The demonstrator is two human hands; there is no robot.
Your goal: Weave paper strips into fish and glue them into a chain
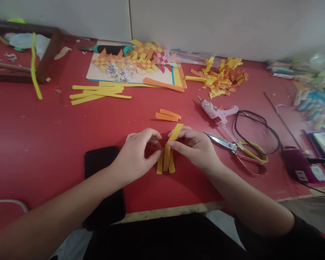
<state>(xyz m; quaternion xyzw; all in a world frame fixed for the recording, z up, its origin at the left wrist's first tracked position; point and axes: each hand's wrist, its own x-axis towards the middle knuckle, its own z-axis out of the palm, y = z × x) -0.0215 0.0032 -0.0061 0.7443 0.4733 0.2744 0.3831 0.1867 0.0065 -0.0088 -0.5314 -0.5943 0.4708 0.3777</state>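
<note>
Between my two hands, over the red table top, is a bunch of yellow paper strips [166,158], several ends hanging down side by side. My right hand [196,146] pinches the bunch near its top between thumb and fingers, and one strip slants up past the fingertips. From the other side, my left hand [141,151] has its thumb and fingertips curled close against the strips; a bit of orange shows by its fingertips. Just beyond my hands lie short orange paper strips [168,115]. A black phone [104,206] lies partly under my left forearm.
Longer yellow strips [100,93] lie at left, near woven paper pieces [146,54] on stacked sheets. Behind right is a heap of paper scraps [223,77]. A pink glue gun [216,111], scissors [227,143] and a purple power socket [303,164] with cords occupy the right side.
</note>
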